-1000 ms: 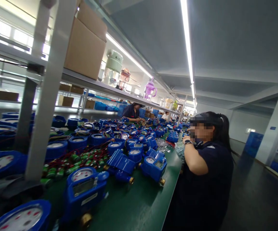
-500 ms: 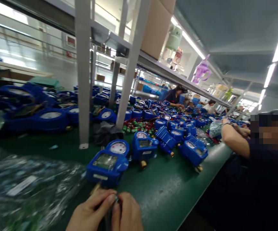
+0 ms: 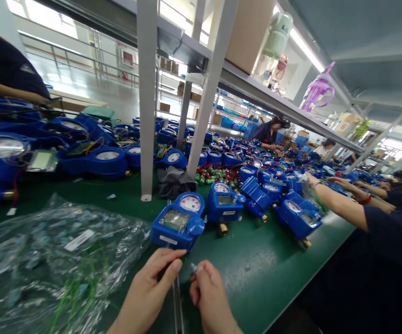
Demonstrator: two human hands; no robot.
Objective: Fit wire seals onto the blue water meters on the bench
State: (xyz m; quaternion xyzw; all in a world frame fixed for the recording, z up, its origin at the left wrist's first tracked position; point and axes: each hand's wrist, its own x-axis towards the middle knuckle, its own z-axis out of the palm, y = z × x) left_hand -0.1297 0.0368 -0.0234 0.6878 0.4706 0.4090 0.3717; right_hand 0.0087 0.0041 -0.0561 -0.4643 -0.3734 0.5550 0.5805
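Observation:
A blue water meter (image 3: 176,227) with a round dial and a small display lies on the green bench in front of me. My left hand (image 3: 152,283) is at its lower edge, thumb and forefinger apart, the fingertips close to or touching the casing. The other fingers are partly hidden. Pinched between the thumb and forefinger of my right hand (image 3: 209,290) is a small blue-grey piece (image 3: 193,268), too small to name. A narrow metal strip (image 3: 177,306) runs between my hands toward me. A clear plastic bag (image 3: 117,241) with small blue-grey pieces and green strands lies to the left.
More blue meters (image 3: 225,204) stand beyond and to the right. A shelf post (image 3: 147,116) rises from the bench beside a dark cloth (image 3: 176,182). Small green parts with red wires (image 3: 218,176) lie behind. Co-workers' arms (image 3: 340,204) reach in at right.
My hands have moved apart; the right one now holds the small piece alone, and the left is at the meter's lower edge. The view has shifted, showing more of the left side.

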